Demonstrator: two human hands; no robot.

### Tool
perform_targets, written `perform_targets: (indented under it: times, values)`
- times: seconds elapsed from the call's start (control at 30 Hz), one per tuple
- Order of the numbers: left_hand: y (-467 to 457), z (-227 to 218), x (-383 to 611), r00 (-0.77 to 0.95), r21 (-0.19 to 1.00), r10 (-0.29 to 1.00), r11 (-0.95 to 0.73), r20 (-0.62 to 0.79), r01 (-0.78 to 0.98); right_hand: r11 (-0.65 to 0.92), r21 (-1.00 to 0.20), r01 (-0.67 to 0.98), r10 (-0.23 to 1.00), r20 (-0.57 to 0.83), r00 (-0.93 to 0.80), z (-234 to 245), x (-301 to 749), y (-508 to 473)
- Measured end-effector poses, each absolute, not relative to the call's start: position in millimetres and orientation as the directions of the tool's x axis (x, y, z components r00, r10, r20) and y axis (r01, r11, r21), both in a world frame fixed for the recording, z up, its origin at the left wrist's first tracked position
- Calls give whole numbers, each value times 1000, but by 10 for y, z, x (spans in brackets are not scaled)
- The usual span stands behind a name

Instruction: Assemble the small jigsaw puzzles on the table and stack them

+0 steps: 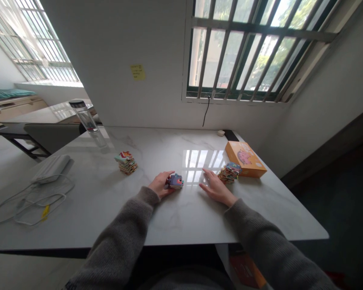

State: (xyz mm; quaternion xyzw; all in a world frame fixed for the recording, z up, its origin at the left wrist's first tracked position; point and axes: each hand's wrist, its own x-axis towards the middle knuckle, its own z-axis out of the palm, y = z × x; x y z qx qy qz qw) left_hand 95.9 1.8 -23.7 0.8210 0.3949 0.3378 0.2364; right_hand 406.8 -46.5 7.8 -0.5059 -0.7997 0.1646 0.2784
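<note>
Left hand [162, 185] curls round a small stack of puzzle pieces [176, 182] on the white surface [184, 217]; the right hand [216, 188], loosely spread and empty, is just beside a taller pile [230, 172]. Writing on the orange box [245, 158] and yellow wall note [138, 72] is too small to read.

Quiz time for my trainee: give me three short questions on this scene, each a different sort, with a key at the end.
1. Which hand is at the middle stack of puzzle pieces?
2. How many stacks of puzzle pieces stand on the table?
3. True or false: the yellow note is on the wall, left of the barred window in this view.

Key:
1. The left hand.
2. Three: that one, the left stack and the right stack.
3. True.
</note>
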Motion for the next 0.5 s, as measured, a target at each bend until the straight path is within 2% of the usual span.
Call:
perform_targets:
  times: [0.1, 0.2, 0.5]
  values:
    - [-28, -163, 988, 477, 648, 801, -583, 361, 489, 569, -615, 546, 809, 297, -508, 160, 3811, -543]
    - [-66, -123, 1029, 478, 644, 804, -580, 354, 499, 628, -642, 440, 746, 335, -576, 175, 3492, -513]
    - [-60, -159, 1084, 504, 627, 783, -606, 364, 489, 576, -665, 476, 804, 353, -479, 32, 3186, -104]
